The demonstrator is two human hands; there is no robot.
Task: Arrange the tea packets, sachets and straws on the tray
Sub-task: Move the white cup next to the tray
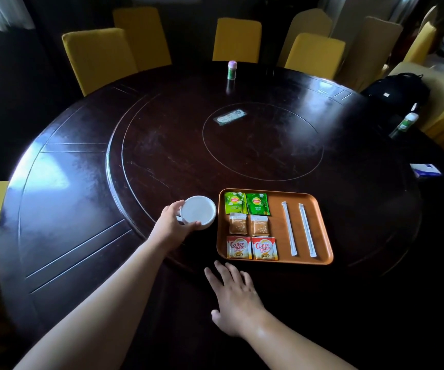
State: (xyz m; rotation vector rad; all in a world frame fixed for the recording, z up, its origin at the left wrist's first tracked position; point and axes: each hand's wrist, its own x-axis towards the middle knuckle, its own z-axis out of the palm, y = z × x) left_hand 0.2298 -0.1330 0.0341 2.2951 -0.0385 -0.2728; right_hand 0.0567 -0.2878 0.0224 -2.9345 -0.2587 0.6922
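Left hand (174, 222) grips white bowl (198, 212) beside tray (322, 231); right hand (233, 295) flat, empty. Tray looks done w/ 6 packets, 2 straws (289, 228); slide bowl gently, don't bump it.

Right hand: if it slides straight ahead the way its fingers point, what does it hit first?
Probably the near rim of the orange tray, just past the right hand; beyond it, the Coffee-mate sachets.

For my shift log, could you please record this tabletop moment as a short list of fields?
tray: orange tray on the dark round table
tea packets: two green Lipton packets, far row
sachets: two tan sachets, two Coffee mate sachets
straws: two wrapped straws, side by side on the tray's right part
left hand: gripping white bowl beside tray
right hand: open, near tray's front edge
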